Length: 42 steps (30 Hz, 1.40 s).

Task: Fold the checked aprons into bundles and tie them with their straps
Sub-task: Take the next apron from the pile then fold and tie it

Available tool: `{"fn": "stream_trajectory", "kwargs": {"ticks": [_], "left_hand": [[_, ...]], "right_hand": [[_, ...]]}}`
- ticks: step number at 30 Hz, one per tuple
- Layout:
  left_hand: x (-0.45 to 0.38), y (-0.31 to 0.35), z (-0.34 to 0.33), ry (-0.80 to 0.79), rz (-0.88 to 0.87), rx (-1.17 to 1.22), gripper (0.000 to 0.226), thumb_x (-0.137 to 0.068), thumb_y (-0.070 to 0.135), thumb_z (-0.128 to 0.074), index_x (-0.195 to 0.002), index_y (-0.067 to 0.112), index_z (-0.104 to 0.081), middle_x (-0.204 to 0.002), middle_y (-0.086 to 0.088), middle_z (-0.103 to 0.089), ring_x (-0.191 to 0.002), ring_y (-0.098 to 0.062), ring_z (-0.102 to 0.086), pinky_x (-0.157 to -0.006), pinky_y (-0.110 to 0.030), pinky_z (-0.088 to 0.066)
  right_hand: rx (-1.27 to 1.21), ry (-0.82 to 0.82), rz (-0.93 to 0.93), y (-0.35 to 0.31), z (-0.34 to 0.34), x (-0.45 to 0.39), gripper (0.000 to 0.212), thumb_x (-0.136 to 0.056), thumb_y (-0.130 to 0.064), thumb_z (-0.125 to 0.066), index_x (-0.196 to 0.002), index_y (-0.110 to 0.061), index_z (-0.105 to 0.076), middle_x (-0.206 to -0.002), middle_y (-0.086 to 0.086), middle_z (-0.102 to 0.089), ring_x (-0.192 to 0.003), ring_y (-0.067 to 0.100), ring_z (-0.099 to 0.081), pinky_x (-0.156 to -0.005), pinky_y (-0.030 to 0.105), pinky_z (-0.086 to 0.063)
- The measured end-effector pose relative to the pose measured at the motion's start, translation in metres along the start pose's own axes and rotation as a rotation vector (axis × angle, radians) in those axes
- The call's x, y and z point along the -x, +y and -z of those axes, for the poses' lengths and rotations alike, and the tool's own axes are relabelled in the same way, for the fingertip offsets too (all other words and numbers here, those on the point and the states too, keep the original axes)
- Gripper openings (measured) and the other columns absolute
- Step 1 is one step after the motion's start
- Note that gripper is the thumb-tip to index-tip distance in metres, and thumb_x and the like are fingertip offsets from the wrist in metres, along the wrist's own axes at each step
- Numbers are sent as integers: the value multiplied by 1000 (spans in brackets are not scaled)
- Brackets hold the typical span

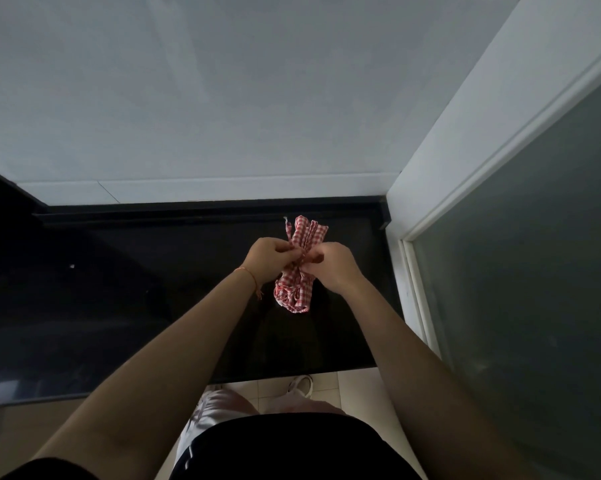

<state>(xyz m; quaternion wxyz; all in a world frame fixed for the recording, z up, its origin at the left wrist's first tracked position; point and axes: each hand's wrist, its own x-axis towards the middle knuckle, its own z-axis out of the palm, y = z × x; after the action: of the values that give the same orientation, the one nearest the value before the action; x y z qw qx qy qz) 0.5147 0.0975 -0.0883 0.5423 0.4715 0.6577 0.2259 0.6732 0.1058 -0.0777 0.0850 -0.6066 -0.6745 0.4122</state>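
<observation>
A red-and-white checked apron bundle [296, 289] lies lengthwise on the black countertop [153, 289], cinched at its middle. My left hand [267, 259] pinches a strap at the left of the cinched waist. My right hand [330, 266] pinches the strap on the right side of the same spot. The bundle's far end [307, 230] fans out beyond my fingers, and a thin strap tip sticks up at its left. The knot itself is hidden between my fingers.
A white wall [222, 98] rises behind the countertop. A white door frame [465, 168] with a dark glass panel [534, 271] stands close on the right. Pale floor tiles [347, 389] and a white shoe [300, 384] show below the counter's front edge.
</observation>
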Motion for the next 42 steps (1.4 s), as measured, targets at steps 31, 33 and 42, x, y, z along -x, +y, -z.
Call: {"fn": "stream_trajectory", "kwargs": {"ticks": [31, 33, 42], "left_hand": [[17, -4, -15, 112, -142, -15, 15, -91, 12, -68, -101, 21, -75, -103, 2, -73, -95, -8, -68, -90, -31, -57], [17, -2, -15, 64, -148, -76, 18, -95, 14, -62, -109, 18, -73, -109, 0, -72, -96, -10, -68, -90, -31, -56], [15, -2, -27, 151, -58, 23, 11, -94, 18, -64, -101, 23, -72, -103, 6, -70, -96, -5, -64, -82, -17, -50]], "right_hand": [[199, 201, 213, 12, -23, -1, 12, -100, -20, -52, -100, -10, -60, -93, 3, -59, -79, 15, -59, -68, 23, -47], [241, 245, 238, 16, -28, -1, 13, -102, -21, -50, -103, -10, -58, -93, 4, -59, -76, 13, -56, -69, 23, -46], [303, 276, 210, 19, -42, -4, 20, -100, -21, -56, -114, -8, -59, -109, 7, -59, -84, 15, -60, -77, 25, -51]]}}
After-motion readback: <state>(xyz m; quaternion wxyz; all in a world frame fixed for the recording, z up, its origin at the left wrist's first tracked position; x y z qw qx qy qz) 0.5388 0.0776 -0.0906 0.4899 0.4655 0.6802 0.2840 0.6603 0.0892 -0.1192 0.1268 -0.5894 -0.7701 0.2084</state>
